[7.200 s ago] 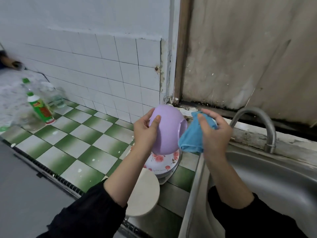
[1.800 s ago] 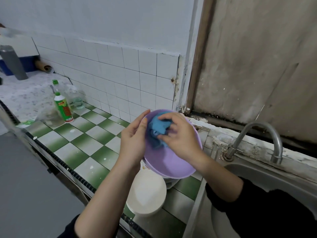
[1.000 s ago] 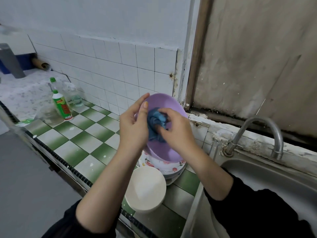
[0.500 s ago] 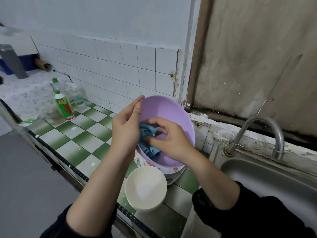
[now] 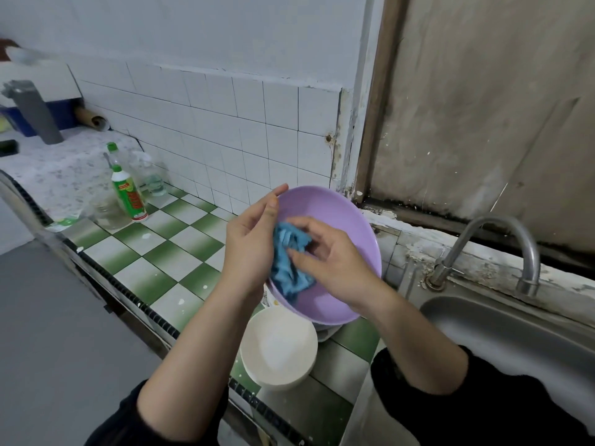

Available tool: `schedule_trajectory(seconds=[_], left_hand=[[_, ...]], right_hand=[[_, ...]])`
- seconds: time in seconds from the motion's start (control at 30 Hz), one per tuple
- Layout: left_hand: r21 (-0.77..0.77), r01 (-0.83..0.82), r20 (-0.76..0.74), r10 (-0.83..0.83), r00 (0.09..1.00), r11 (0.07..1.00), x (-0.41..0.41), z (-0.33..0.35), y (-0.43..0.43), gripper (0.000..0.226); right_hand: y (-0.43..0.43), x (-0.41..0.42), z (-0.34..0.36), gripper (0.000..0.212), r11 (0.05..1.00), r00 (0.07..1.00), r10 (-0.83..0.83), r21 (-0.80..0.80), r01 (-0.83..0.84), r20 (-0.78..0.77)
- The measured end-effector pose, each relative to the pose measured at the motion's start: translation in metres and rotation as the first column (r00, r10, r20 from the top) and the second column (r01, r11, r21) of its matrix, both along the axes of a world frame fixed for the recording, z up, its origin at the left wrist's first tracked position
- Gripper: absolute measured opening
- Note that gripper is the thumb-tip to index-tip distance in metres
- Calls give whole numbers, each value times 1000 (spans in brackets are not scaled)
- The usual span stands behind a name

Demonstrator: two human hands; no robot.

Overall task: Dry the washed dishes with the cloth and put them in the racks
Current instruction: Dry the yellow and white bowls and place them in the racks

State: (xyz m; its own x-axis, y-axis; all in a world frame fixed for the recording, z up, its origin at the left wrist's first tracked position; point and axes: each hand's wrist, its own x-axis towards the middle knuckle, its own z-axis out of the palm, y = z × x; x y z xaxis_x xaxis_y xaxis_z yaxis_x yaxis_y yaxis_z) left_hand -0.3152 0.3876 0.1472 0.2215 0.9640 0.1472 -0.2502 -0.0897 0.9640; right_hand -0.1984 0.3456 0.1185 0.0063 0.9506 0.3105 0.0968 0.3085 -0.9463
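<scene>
A lilac plastic bowl [image 5: 338, 220] is held tilted above the counter, its inside facing me. My left hand [image 5: 249, 244] grips its left rim, thumb along the edge. My right hand [image 5: 331, 262] is inside the bowl and pinches a crumpled blue cloth [image 5: 288, 262] against the bowl's inner wall. Below the bowl stands a white bowl [image 5: 278, 347] near the counter's front edge. A flowered plate [image 5: 269, 299] peeks out under the lilac bowl, mostly hidden.
The green-and-white checked counter [image 5: 154, 255] runs left, with a green-capped detergent bottle [image 5: 127, 191], clear bottles [image 5: 151, 175] and a glass jar [image 5: 108, 214] by the tiled wall. A steel sink [image 5: 515, 336] with a curved tap [image 5: 502, 249] lies at the right.
The cloth has moved from the bowl's lower left to spread along its left inner wall. The bowl has tipped a little flatter. The left hand's grip stays on the rim.
</scene>
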Motion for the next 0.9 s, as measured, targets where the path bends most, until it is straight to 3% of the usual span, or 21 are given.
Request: schedule_trajectory(seconds=[0.07,0.1,0.17,0.23,0.27,0.3,0.37,0.43,0.5,0.53,0.6,0.67,0.77,0.9], left_hand=[[-19,6,-37,-7,999,1000,-5,-2,1,22],[-45,16,-48,-18,999,999,-9,-4,2,21],[-78,40,-77,-46,996,996,-14,-9,1,21],[-86,60,-104,-69,992,995,-15,-11,-1,21],[-94,71,-104,-81,991,993,-14,-12,-1,21],[-108,79,-95,-89,992,991,-13,-11,-2,21],[-141,83,-73,-94,993,986,-11,-9,-1,22],[-163,92,-61,-103,993,982,-11,-6,0,23],[-171,86,-53,-97,994,982,-15,-3,0,23],[-174,65,-44,-73,996,983,-19,-2,1,22],[-180,-25,-28,20,999,983,-27,-2,6,20],[-200,-114,5,117,993,973,-34,-3,11,17],[-237,-166,81,190,978,957,-33,-6,12,15],[-224,-212,114,242,964,951,-20,-12,4,17]], right_hand=[[-10,15,6,37,964,932,255,-141,-225,259],[-13,24,11,36,930,815,363,-223,-291,452],[-12,45,15,40,905,408,414,-321,-278,814],[-3,64,19,46,956,3,244,-240,-172,970],[3,70,21,45,982,-131,84,-104,-157,988],[10,73,24,41,976,-171,-113,77,-204,979],[22,76,27,29,884,-60,-373,336,-325,926],[31,71,29,23,747,55,-530,496,-442,846],[37,68,22,20,668,75,-601,551,-500,796],[38,67,16,20,683,50,-595,538,-494,802],[33,62,12,31,814,-46,-465,407,-414,884],[23,57,17,43,947,-67,-167,141,-287,984],[10,51,31,45,962,81,187,-166,-216,979],[2,22,29,39,950,433,291,-203,-238,853]])
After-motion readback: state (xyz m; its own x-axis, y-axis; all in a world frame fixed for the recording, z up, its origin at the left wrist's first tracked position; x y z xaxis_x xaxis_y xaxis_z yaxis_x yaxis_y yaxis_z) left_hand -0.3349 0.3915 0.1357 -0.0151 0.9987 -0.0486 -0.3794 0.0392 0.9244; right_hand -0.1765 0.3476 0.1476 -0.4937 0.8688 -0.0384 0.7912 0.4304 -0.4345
